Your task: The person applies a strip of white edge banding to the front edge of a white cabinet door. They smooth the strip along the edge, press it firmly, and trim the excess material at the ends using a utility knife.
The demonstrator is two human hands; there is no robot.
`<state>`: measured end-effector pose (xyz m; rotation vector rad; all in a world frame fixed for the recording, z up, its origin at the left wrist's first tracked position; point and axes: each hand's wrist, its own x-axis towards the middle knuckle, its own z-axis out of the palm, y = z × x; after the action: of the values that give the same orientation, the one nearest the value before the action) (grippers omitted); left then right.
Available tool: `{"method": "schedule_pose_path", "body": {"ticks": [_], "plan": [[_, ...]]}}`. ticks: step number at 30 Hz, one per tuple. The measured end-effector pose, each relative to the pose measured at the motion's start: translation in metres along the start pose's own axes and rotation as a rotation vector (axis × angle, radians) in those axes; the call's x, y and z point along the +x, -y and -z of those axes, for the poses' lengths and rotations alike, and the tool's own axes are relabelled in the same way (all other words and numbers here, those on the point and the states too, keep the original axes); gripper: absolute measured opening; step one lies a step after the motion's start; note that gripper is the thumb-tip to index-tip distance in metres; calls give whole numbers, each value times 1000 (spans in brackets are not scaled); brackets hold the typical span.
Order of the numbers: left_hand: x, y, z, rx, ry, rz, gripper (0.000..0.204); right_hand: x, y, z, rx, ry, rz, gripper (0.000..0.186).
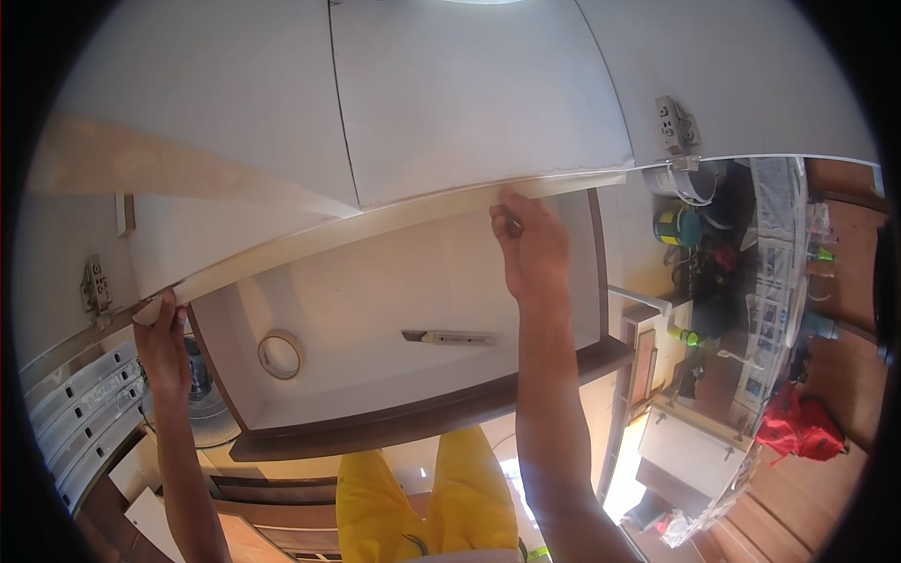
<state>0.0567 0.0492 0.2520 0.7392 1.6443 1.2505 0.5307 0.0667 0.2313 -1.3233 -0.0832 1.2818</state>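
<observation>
An open compartment (375,425) with a pale interior and a dark brown rim lies in front of the person. Two things rest on its floor, well apart: a roll of tape (264,355) toward the left and a utility knife (460,338) right of centre, its dark tip pointing left. To the right of the compartment, beyond the right hinge (676,127), are a white bucket (688,180) and, just below it in the view, a teal tub (678,227); what either contains cannot be made out.

Along the compartment's far side, under the lower edge of the white panels (469,103), runs a long cream strip (300,243). The left hand (165,347) is at its left end, near the left hinge (95,285), thumb and fingers closed together on that end. The right hand (535,249) is near the strip's right part, its forearm crossing over the compartment. Its fingers are curled in around a small dark object (511,223) whose kind cannot be told, and the index finger reaches up to the strip. Below the compartment show the person's yellow trousers (375,507).
</observation>
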Motion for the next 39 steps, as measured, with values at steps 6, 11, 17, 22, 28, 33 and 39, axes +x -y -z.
{"method": "schedule_pose_path", "body": {"ticks": [6, 11, 17, 22, 28, 33, 39], "plan": [[-5, 4, -8, 50, -41, 46, 31, 0, -2, -3, -31, -70, 83, 9], [2, 9, 5, 29, 0, 29, 27, -2, 2, -7, -49, -102, 59, 10], [3, 7, 7, 93, 55, -13, 22, -3, 6, -6, -66, -68, 36, 10], [-4, 4, -7, 238, -49, -71, 28, -1, 2, -3, -136, -76, 51, 12], [-5, 6, -9, 298, -65, -126, 36, 0, 2, -4, -182, -86, 46, 15], [-5, 9, -8, 359, -77, -155, 43, 3, -3, -1, -252, -65, 73, 23], [-5, 10, -13, 353, -87, -170, 41, 8, -7, 5, -331, -101, 125, 31]]}}
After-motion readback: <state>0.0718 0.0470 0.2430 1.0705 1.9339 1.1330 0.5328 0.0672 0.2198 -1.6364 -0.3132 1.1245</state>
